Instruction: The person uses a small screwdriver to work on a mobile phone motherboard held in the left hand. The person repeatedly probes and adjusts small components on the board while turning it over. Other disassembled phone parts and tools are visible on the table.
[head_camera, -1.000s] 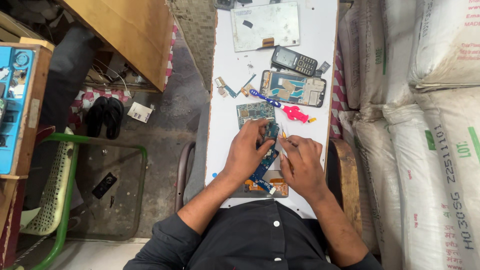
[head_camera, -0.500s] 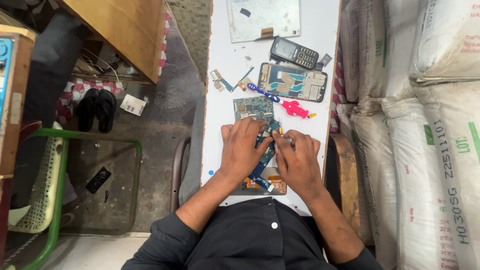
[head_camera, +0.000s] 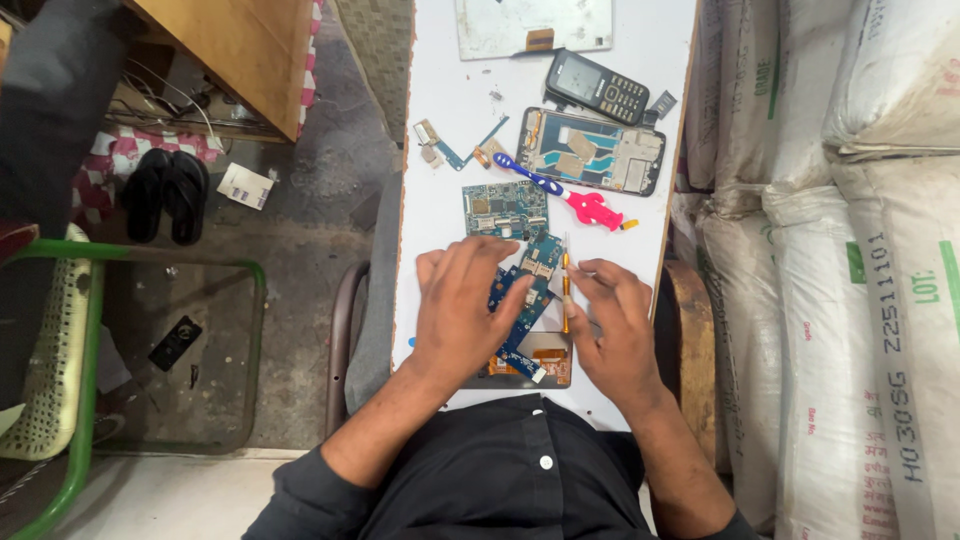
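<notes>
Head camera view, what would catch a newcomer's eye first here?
First, the two hands at the near end of the narrow white table: the left hand presses on a blue circuit board while the right hand holds a thin screwdriver beside it. Just beyond lie a pink and blue toothbrush, an opened phone frame and a black keypad phone. White sacks are stacked along the right.
</notes>
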